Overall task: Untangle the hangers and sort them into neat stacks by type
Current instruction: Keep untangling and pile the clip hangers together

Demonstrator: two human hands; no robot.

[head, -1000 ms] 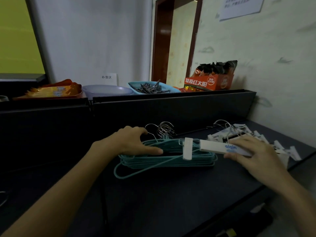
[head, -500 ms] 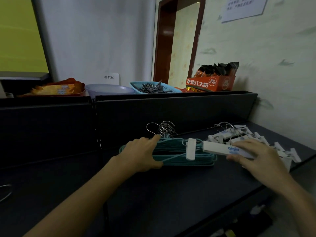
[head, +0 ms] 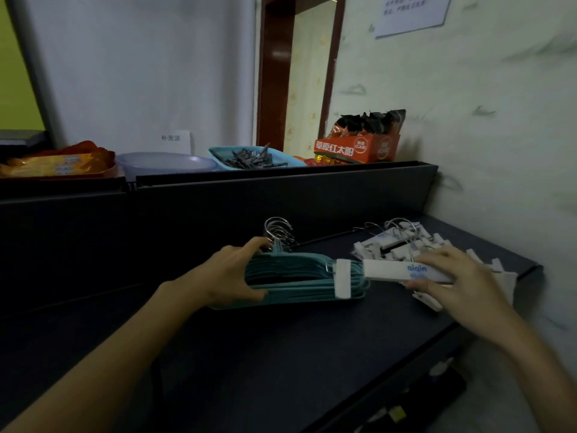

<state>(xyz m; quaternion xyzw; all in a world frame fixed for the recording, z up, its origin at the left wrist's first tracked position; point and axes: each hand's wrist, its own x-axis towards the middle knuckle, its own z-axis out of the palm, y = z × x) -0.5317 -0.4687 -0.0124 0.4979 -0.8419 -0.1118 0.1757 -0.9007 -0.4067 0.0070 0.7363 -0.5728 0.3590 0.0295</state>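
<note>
A: Where are the hangers kept?

B: A neat stack of teal hangers (head: 299,281) is laid flat on the dark surface (head: 281,354). Its silver hooks (head: 278,231) are all turned the same way, toward the black back panel (head: 281,198). Just to the right of the teal stack, a pile of white clip hangers (head: 402,242) is laid.

A: Why is the teal stack being held?

B: The left hand (head: 224,276) is wrapped round the left end of the teal stack, with the thumb under the front edge and the fingers (head: 253,246) curled over the back, close to the hooks. The stack is likely being held so it is not pushed out of line.

A: And the other hand?

B: A white clip hanger with blue letters (head: 402,271) is gripped by the right hand (head: 459,285), fingers clamped over the bar. Its left end, with a white clip (head: 342,278), is seen in front of the right end of the teal stack. It cannot be told if the clip is caught on the teal stack.

A: What is thought to come next?

B: The white hanger will probably have to be pulled clear to the right and put on the white pile. If it is tugged hard, the teal stack could be dragged crooked.
</note>
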